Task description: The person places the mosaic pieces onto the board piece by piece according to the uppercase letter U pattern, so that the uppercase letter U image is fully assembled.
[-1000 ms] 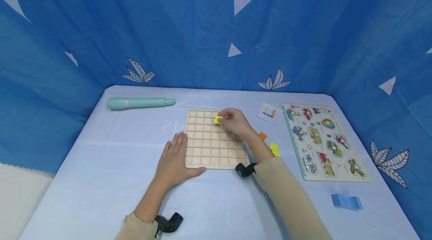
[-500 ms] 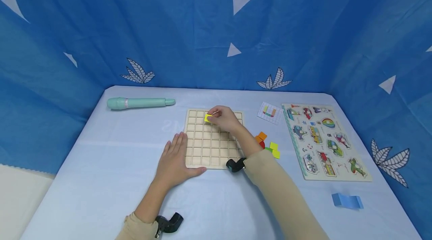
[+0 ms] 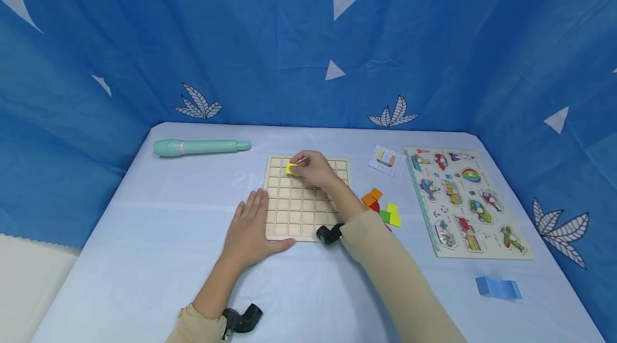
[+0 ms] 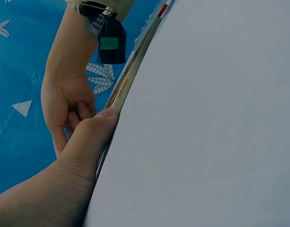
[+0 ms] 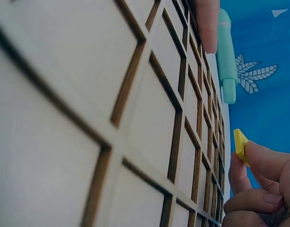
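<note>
A pale wooden grid board [image 3: 296,218] with raised lines lies mid-table. My right hand [image 3: 315,170] pinches a small yellow square tile [image 3: 291,168] between thumb and fingertips, over the board's far rows. In the right wrist view the yellow tile [image 5: 240,146] stands tilted in the pinch, close to the grid. My left hand [image 3: 248,230] lies with straight fingers along the board's left side, its thumb spread along the near edge. The left thumb [image 4: 95,135] rests at the board's edge in the left wrist view.
Right of the board lie orange tiles [image 3: 368,199], a green tile [image 3: 384,216], yellow tiles [image 3: 394,220] and a red piece [image 3: 375,207]. Behind them is a pattern card [image 3: 387,161]. A picture puzzle board [image 3: 469,209], a blue folded piece [image 3: 498,288] and a mint-green microphone-shaped object [image 3: 207,147] also lie about.
My right hand has carried the yellow tile leftward across the board's far rows, uncovering more loose pieces on the right. The left hand has stayed in place.
</note>
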Motion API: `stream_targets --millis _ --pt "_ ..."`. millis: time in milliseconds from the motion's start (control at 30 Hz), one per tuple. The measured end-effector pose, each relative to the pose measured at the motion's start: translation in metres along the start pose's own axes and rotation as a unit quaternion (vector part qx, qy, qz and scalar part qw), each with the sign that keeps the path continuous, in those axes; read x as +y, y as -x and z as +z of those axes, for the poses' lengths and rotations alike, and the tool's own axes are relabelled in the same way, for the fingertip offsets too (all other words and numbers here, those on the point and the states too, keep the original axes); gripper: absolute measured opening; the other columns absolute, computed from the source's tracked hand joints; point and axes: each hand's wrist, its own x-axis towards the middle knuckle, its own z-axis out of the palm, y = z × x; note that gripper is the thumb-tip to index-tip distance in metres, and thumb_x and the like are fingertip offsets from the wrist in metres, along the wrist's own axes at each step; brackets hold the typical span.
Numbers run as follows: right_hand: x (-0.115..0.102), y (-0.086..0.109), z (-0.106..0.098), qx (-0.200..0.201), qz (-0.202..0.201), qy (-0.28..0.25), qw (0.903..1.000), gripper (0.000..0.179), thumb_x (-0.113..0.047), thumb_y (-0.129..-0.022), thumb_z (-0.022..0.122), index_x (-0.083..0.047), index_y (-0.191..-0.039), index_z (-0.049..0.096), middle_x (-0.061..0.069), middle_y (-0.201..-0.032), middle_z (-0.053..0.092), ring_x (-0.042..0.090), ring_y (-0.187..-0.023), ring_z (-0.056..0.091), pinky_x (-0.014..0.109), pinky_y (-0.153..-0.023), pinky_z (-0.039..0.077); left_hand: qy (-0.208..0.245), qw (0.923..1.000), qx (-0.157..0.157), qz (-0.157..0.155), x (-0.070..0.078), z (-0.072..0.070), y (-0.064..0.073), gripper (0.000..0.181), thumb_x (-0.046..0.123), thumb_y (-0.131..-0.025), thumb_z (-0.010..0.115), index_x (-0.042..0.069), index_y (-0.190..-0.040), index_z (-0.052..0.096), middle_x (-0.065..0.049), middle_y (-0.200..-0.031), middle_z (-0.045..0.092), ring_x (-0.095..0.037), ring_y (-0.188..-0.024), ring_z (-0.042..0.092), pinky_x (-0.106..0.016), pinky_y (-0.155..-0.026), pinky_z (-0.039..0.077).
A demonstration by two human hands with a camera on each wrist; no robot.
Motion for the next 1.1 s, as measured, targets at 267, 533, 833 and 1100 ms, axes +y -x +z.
stream_targets --millis 267,533,833,1100 --pt "-0.002 -0.005 0.007 0.004 0.002 0.026 0.9996 0.013 -0.022 -0.092 0.071 -0.017 -0.104 0.071 0.005 -0.102 0.067 0.019 -0.091 0.062 0.028 -0.07 0.05 0.001 1.0 0.003 -0.001 0.001 0.0 0.0 0.134 0.087 -0.067 0.06 0.001 -0.158 0.012 -0.014 -0.167 0.012 -0.029 -0.156 0.009 -0.051 -0.126 0.011" --pt "-0.003 -0.007 0.012 0.004 0.009 0.04 0.9991 0.012 -0.022 -0.093 0.07 -0.018 -0.104 0.07 0.004 -0.103 0.064 0.019 -0.091 0.059 0.027 -0.068 0.049 0.0 1.0 0.002 -0.001 0.001 0.0 0.0 0.134 0.088 -0.068 0.059 0.001 -0.158 0.012 -0.014 -0.167 0.011 -0.029 -0.156 0.009 -0.051 -0.126 0.011" --pt "-0.004 -0.005 0.014 0.006 0.005 0.053 0.9985 0.012 -0.021 -0.093 0.07 -0.016 -0.104 0.069 0.004 -0.101 0.064 0.019 -0.091 0.059 0.028 -0.07 0.049 -0.004 1.0 0.004 0.0 0.001 0.001 0.0 0.133 0.087 -0.068 0.059 0.002 -0.158 0.012 -0.013 -0.167 0.011 -0.028 -0.156 0.009 -0.05 -0.126 0.011" --pt "-0.003 -0.007 0.015 0.01 -0.001 0.074 0.9972 0.011 -0.024 -0.093 0.07 -0.018 -0.102 0.07 0.003 -0.097 0.064 0.018 -0.086 0.059 0.028 -0.067 0.048 0.002 1.0 0.003 0.001 0.001 0.0 0.0 0.132 0.086 -0.069 0.06 0.002 -0.158 0.012 -0.013 -0.167 0.011 -0.028 -0.156 0.009 -0.05 -0.126 0.01"
